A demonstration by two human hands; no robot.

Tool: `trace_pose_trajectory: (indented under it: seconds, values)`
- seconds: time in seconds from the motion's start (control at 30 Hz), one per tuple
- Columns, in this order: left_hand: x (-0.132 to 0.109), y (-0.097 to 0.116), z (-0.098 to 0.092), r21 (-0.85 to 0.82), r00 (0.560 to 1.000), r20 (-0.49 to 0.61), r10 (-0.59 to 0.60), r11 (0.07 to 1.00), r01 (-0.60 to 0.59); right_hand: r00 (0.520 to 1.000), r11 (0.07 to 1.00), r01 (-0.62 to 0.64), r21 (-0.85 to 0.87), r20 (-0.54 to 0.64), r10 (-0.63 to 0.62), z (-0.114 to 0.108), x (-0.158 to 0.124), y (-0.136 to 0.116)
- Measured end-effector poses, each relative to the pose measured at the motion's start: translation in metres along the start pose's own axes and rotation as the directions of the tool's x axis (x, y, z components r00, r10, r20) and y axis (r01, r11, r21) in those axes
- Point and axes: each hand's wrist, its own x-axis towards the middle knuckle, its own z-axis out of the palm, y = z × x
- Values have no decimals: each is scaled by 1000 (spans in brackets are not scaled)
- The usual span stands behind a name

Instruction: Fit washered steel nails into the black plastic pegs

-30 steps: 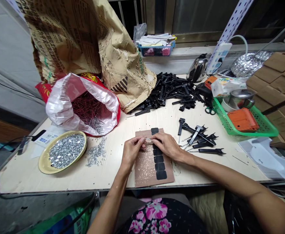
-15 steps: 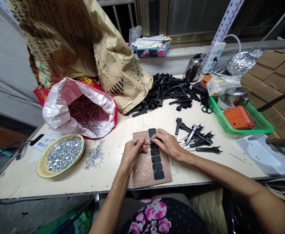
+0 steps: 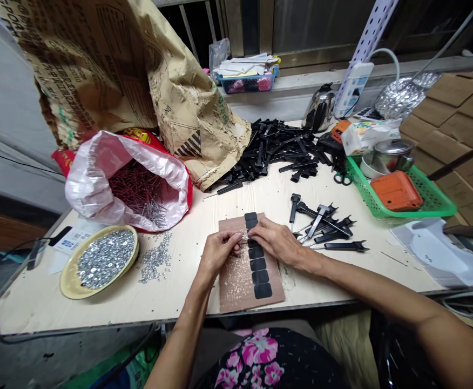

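Over a brown board (image 3: 236, 294) my left hand (image 3: 221, 249) and my right hand (image 3: 276, 241) nearly meet. A thin silvery metal pin (image 3: 244, 235) spans the gap, pinched at one end by each hand's thumb and fingers; the fingers hide its ends. Down the board runs a column of black rounded-square pads (image 3: 258, 265), some of them under my right hand. Pale specks lie scattered on the board's left part. To the right of my right hand rest several black-handled tools (image 3: 321, 221) with thin metal shafts and forked ends.
At left stand a yellow bowl of small metal washers (image 3: 136, 254), loose washers (image 3: 155, 258) and an open bag of thin metal pins (image 3: 135, 186). Behind are a large paper sack (image 3: 196, 119) and a heap of black handles (image 3: 277, 143). A green basket (image 3: 434, 208) sits at right.
Both hands have come slightly closer together, and less of the pin shows between them. The whole view has shifted a little; the objects on the table lie as before.
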Motion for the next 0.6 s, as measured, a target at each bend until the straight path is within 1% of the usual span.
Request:
trace_pose_trajectory:
  seconds: [0.07, 0.1, 0.2, 0.23, 0.3, 0.37, 0.43, 0.47, 0.53, 0.6]
  values:
    - [2, -2, 0, 12, 1000, 14, -9, 1000, 9, 1000, 997, 18, -77, -1, -18, 1, -1, 0]
    - [1, -3, 1, 25, 1000, 11, -8, 1000, 7, 1000, 996, 21, -88, 0, -21, 1, -1, 1]
    - [-3, 1, 4, 112, 999, -39, 23, 994, -19, 1000, 1000, 13, -28, -11, -14, -1, -1, 9]
    - [-6, 3, 5, 160, 995, -77, 58, 986, -45, 1000, 1000, 4, -8, -19, -4, -2, -1, 13]
    - [-10, 4, 5, 284, 970, -159, 181, 950, -131, 999, 1000, -23, -10, -35, 23, -5, 2, 25]
    - [-13, 2, 6, 444, 917, -204, 342, 868, -225, 999, 998, -36, -54, -36, 34, -9, 8, 39]
    - [-13, -6, 7, 597, 869, -167, 466, 749, -287, 999, 994, -23, -110, -28, 20, -11, 14, 53]
    - [-12, -11, 8, 657, 857, -125, 500, 689, -306, 1000, 991, -5, -137, -21, 2, -11, 16, 58]
    - [-10, -23, 12, 736, 851, -39, 524, 591, -331, 998, 984, 56, -170, 3, -57, -9, 15, 63]
    - [-8, -35, 16, 784, 856, 25, 516, 522, -337, 981, 967, 192, -165, 60, -185, -4, 6, 60]
